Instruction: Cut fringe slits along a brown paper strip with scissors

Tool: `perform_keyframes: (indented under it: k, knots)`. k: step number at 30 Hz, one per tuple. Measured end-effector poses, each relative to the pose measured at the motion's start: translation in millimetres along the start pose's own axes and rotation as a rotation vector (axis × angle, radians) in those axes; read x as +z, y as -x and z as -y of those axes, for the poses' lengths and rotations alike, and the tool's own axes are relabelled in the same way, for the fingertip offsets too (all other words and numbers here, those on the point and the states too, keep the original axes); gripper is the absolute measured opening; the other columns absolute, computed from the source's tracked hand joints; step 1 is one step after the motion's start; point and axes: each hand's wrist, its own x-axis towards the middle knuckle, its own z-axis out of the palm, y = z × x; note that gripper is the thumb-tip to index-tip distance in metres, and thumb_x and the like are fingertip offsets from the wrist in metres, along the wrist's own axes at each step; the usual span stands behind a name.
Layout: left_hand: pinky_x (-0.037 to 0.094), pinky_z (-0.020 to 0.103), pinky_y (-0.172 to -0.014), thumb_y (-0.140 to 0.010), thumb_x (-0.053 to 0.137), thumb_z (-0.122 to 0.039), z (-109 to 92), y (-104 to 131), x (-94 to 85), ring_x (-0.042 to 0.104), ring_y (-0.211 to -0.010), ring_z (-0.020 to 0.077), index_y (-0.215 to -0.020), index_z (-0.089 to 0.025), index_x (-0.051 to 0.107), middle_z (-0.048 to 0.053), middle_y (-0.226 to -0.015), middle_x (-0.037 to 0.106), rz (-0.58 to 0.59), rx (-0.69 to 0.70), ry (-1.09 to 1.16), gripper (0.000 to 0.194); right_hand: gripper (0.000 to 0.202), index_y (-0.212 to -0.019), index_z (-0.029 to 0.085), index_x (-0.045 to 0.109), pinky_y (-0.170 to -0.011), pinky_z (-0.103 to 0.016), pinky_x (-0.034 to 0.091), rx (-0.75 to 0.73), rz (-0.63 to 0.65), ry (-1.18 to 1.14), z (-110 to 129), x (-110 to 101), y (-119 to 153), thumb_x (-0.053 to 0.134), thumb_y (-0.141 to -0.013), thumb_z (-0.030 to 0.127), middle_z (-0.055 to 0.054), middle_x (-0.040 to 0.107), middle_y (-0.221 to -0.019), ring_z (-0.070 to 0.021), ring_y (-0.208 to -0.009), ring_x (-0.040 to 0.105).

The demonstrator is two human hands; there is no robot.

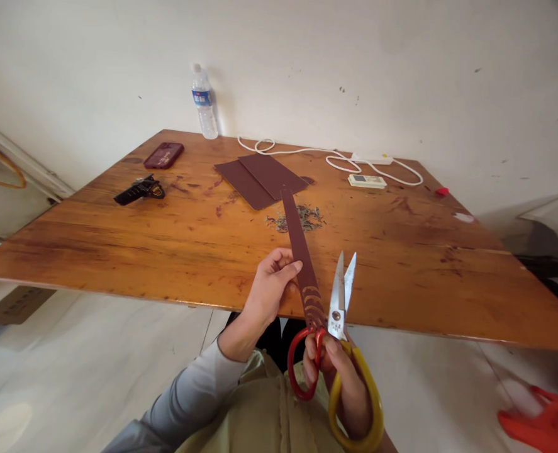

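My left hand (273, 283) pinches the edge of a long, narrow dark-red strip (298, 239) between thumb and fingers. Curved cut marks show near the strip's lower end. My right hand (345, 377) holds scissors (337, 314) with one red and one yellow handle; their blades are parted and point up, just right of the strip. The strip's lower end meets my right fingers near the red handle. Beneath the strip's upper part lies a small pile of shreds (309, 218) on the wooden table (189, 251). Behind it are dark-red sheets (272, 176), partly overlapping.
A plastic bottle (205, 104) stands at the back by the wall. On the left are a dark-red phone (164, 155) and a black object (139, 189). A white cable (302, 150) and a remote (367, 181) lie at the back right. A red bag (543, 421) is lower right.
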Motion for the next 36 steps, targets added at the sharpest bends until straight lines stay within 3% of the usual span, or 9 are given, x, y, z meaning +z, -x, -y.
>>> perform_keyframes:
  k: [6, 26, 33, 36]
  knots:
    - [0.039, 0.018, -0.048, -0.067, 0.083, -0.033, 1.3, -0.4, -1.0, 0.048, -0.057, 0.0081, -0.079, -0.017, 0.066, -0.004, -0.067, 0.056, -0.018, -0.012, -0.019, 0.026, 0.037, -0.082, 0.019, 0.067, -0.041, -0.021, 0.046, -0.012, -0.049, -0.015, -1.9, 0.2, 1.1, 0.075, -0.091, 0.053, 0.002, 0.062, -0.069, -0.0094, -0.044, 0.055]
    - [0.038, 0.019, -0.049, -0.067, 0.084, -0.034, 1.1, 2.5, -1.5, 0.048, -0.058, 0.0085, -0.080, -0.018, 0.066, -0.004, -0.068, 0.053, -0.023, -0.025, -0.036, 0.027, 0.050, -0.074, 0.017, 0.062, -0.041, -0.021, 0.044, 0.061, -0.012, 0.035, -3.7, -3.2, -0.2, 0.074, -0.086, 0.064, 0.002, 0.057, -0.062, -0.0098, -0.044, 0.051]
    - [0.035, 0.020, -0.050, -0.067, 0.084, -0.033, 0.0, 4.7, -1.0, 0.045, -0.057, 0.0081, -0.080, -0.018, 0.066, -0.005, -0.066, 0.052, -0.030, -0.023, -0.046, 0.027, 0.042, -0.094, 0.019, 0.067, -0.040, -0.020, 0.045, 0.022, -0.061, 0.007, -4.3, -0.3, 1.2, 0.077, -0.087, 0.059, 0.003, 0.061, -0.068, -0.0092, -0.044, 0.053]
    - [0.036, 0.020, -0.051, -0.068, 0.083, -0.033, -0.3, 5.2, -0.4, 0.044, -0.056, 0.0078, -0.079, -0.018, 0.066, -0.006, -0.065, 0.051, -0.023, -0.011, -0.050, 0.025, 0.042, -0.086, 0.018, 0.066, -0.040, -0.021, 0.046, 0.021, -0.047, 0.021, -5.9, -0.4, 1.5, 0.076, -0.087, 0.060, 0.003, 0.060, -0.068, -0.0093, -0.044, 0.053]
